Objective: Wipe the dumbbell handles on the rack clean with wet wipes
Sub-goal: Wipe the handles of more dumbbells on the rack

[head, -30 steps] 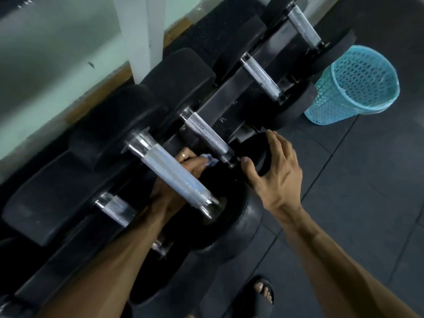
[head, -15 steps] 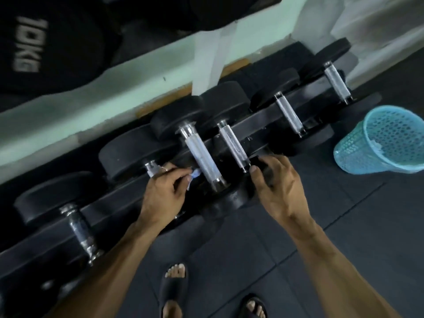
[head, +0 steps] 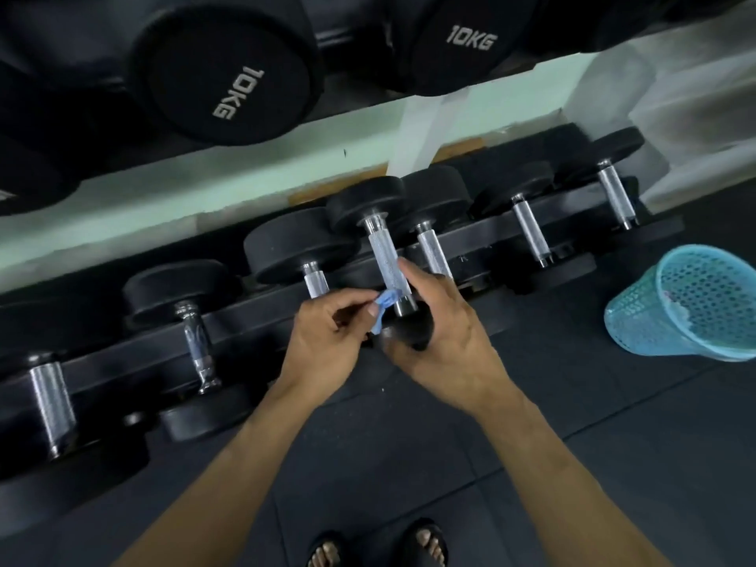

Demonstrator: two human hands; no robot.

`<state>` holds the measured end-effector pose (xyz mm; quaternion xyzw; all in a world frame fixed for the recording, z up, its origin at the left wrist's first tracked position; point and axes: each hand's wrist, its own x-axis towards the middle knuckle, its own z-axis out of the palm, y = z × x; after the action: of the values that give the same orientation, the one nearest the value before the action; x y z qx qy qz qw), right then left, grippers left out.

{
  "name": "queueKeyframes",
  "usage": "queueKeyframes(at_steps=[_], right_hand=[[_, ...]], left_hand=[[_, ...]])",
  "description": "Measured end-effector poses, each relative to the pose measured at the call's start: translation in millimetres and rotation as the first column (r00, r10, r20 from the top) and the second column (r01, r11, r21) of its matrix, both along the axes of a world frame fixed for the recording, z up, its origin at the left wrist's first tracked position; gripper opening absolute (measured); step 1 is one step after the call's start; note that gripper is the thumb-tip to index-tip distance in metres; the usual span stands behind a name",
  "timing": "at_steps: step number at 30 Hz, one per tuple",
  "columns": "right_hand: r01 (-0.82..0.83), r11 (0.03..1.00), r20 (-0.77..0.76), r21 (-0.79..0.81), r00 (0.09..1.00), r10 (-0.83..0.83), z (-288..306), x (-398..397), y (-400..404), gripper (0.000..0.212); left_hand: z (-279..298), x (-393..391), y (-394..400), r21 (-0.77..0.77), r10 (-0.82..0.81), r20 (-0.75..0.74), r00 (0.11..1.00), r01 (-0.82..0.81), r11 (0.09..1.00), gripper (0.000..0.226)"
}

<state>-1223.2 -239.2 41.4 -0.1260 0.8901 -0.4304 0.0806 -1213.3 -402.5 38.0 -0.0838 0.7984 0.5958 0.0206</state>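
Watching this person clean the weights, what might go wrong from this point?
The wet wipe is only a small bunched scrap pinched in the left hand, so it may slip or clean poorly. The right hand rests on the raised dumbbell; if it rolls, fingers might get pinched against the rack. The person's sandalled feet stand just below, exposed to a falling weight.

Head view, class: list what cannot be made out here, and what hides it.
- Wipe: crumpled in left hand; its size is hidden.
- Right hand: fingers behind the handle; grip unclear.
- Basket: contents cut off by the right edge.
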Motion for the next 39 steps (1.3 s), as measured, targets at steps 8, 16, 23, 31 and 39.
queueKeyframes(at_steps=[8, 16, 23, 31, 39], right_hand=[[0.128, 0.974, -0.196, -0.185, 0.967, -0.164, -7, -11, 4, 0.025], [0.131, 0.954, -0.018, -0.269, 0.99, -0.141, -35, -61, 52, 0.014], [0.038, 0.93, 0.104, -0.365, 0.995, 0.0, -57, -112, 62, 0.012], [0.004, 0.914, 0.028, -0.406, 1.0, 0.008, -87, -162, 23, 0.008], [-0.012, 0.852, 0.048, -0.523, 0.998, 0.044, -95, -175, -9, 0.014]], left_hand=[[7, -10, 27, 0.31, 0.139, 0.144, 0.98, -0.178, 0.934, 0.009], [-17, -26, 72, -0.01, 0.36, 0.055, 0.931, -0.36, 0.933, 0.004], [-50, -21, 101, -0.436, 0.559, 0.14, 0.817, -0.457, 0.776, 0.073], [-71, -29, 114, -0.491, 0.605, 0.14, 0.784, -0.476, 0.73, 0.089], [-73, -26, 112, -0.493, 0.593, 0.078, 0.801, -0.486, 0.722, 0.096]])
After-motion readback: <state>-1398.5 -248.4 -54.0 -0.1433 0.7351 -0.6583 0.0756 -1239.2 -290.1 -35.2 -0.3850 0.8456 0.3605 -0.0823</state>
